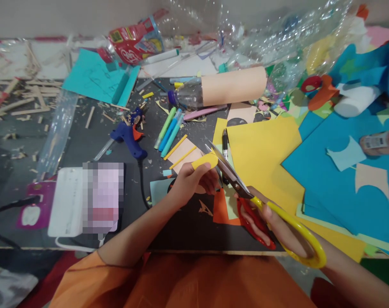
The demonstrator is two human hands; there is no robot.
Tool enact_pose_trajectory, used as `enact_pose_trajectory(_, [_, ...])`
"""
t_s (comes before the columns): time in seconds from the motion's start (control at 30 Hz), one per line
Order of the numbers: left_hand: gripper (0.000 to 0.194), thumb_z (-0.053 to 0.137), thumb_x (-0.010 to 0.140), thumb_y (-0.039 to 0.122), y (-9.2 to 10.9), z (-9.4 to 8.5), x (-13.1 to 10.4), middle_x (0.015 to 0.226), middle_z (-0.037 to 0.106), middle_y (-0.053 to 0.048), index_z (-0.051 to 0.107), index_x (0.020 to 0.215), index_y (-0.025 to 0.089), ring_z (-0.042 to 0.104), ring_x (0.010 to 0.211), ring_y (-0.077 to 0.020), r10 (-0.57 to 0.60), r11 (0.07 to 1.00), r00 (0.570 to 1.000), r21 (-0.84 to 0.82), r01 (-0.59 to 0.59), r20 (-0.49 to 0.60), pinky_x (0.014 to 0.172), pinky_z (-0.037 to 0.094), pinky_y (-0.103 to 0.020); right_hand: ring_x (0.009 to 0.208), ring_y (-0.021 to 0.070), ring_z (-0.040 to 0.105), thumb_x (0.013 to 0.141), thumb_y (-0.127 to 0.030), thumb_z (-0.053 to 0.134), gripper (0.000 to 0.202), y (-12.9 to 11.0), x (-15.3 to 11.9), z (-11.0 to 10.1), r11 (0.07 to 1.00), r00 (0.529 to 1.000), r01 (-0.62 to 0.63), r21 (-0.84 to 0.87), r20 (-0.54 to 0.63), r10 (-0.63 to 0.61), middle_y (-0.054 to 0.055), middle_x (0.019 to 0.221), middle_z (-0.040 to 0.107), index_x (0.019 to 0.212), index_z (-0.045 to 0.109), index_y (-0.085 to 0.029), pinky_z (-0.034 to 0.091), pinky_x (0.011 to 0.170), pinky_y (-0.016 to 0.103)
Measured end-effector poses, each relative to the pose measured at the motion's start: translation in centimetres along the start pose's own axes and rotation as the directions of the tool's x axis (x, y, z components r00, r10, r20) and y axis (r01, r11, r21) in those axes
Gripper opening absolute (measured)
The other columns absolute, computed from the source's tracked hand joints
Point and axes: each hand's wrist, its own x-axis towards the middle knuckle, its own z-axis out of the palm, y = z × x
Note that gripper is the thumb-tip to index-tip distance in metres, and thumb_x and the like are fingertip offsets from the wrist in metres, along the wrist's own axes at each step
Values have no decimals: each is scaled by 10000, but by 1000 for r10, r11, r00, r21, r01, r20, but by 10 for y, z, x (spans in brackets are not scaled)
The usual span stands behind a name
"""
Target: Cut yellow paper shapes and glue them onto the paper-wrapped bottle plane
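Between the thumb and fingers of my left hand [188, 182] is a small yellow paper piece [202, 162] with a rounded end. My right hand [274, 222] grips large scissors [233, 177] with one yellow and one red handle loop. Their blades are parted, with the tips pointing up and left right beside the yellow piece. Whether the blades touch the paper I cannot tell. Under the scissors lie a black pen [225, 143] and an orange paper sheet [220, 207]. Two thin yellow strips [175, 147] rest on a beige sheet just beyond my left hand.
A blue glue gun [130, 139], several markers [169, 132] and a paper-wrapped bottle [234, 85] lie further back. Yellow sheets [265, 149] and blue sheets [335, 162] cover the right. A phone [106, 196] is at the left, wood sticks [34, 96] beyond it.
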Motion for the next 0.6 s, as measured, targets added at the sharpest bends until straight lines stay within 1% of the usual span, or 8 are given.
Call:
enact_pose_trajectory(0.1, [333, 616, 725, 460, 1, -2, 2, 529, 649, -31, 625, 631, 141, 585, 410, -119, -13, 1000, 1000, -16, 13, 8, 431, 465, -217, 385, 90, 304, 951, -684, 307, 490, 2, -3, -4, 1000, 1000, -7, -8, 25, 7, -84, 490, 392, 938, 468, -220, 268, 403, 247])
enact_pose_trajectory(0.2, [310, 614, 709, 435, 1, -4, 4, 518, 648, -37, 618, 617, 140, 571, 398, -119, -9, 999, 1000, -34, 9, -2, 429, 459, -221, 401, 93, 328, 962, -665, 306, 478, 6, -6, -8, 999, 999, -25, -36, 21, 26, -72, 503, 410, 935, 475, -219, 278, 411, 245])
enact_pose_trajectory(0.33, [288, 617, 698, 415, 1, -6, 6, 526, 657, -42, 626, 650, 131, 581, 403, -125, -11, 998, 1000, -56, 10, -13, 411, 437, -214, 396, 88, 323, 960, -666, 314, 479, 9, -9, -9, 999, 999, -40, -15, 22, 41, -74, 508, 403, 951, 484, -219, 276, 403, 241])
enact_pose_trajectory(0.47, [289, 613, 701, 414, 1, -5, 5, 546, 668, -50, 629, 672, 127, 587, 417, -128, -11, 999, 1000, -49, 10, -24, 416, 440, -217, 385, 83, 311, 952, -670, 339, 473, 8, -9, -8, 999, 999, -46, -10, 13, 46, -76, 501, 405, 938, 490, -222, 277, 389, 235])
enact_pose_trajectory(0.6, [285, 610, 696, 409, 1, -4, 6, 572, 684, -63, 626, 696, 125, 585, 421, -127, -1, 998, 999, -55, -1, -47, 428, 451, -222, 373, 85, 313, 949, -669, 349, 474, 5, -9, -8, 998, 999, -50, -25, 8, 50, -83, 476, 391, 974, 499, -220, 273, 372, 229])
